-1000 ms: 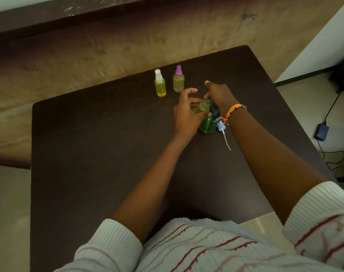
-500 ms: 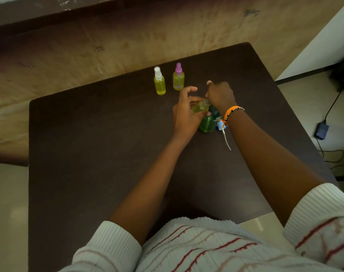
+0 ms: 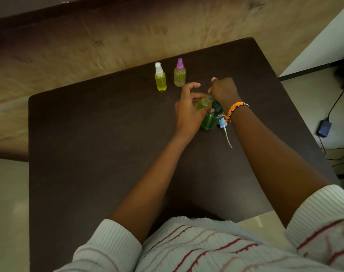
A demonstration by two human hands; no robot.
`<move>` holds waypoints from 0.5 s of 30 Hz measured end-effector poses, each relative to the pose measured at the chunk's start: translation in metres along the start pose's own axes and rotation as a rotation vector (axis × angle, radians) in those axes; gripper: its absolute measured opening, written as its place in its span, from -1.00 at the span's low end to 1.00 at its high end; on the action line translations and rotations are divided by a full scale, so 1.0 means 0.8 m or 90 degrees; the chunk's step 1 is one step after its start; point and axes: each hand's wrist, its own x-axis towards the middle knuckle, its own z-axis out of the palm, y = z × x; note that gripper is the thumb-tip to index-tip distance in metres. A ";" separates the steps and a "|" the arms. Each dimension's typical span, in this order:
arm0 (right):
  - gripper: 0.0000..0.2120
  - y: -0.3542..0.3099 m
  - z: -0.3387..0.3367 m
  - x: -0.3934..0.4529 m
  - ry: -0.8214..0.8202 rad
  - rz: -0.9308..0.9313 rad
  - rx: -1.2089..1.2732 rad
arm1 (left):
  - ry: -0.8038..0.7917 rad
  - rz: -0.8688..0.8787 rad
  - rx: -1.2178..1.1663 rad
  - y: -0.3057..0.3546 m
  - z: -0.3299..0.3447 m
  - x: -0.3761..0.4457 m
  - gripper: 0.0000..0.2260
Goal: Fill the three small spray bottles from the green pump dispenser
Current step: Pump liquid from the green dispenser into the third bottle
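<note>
Two capped spray bottles (image 3: 160, 77), unlabelled, left hand (image 3: 187, 112) holding third bottle (image 3: 203, 103)

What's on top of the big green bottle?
The right hand sits on top of the green pump dispenser, hiding its pump head. The left hand holds a small open bottle tilted at it. The spout itself is covered.

left hand (image 3: 186, 112) holding tilted bottle (image 3: 203, 103), dispenser (image 3: 209, 120)
</note>
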 end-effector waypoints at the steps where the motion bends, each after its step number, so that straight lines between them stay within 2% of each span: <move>1: -0.57 0.000 0.000 -0.001 0.007 -0.003 -0.008 | 0.003 0.003 0.002 -0.001 0.000 0.000 -0.40; 8: -0.56 0.001 0.006 -0.002 0.023 -0.010 -0.022 | 0.011 0.001 -0.002 -0.006 -0.001 -0.001 -0.42; 15: -0.55 0.003 0.002 0.000 -0.032 0.023 0.018 | 0.005 -0.014 -0.011 -0.005 -0.001 -0.005 -0.41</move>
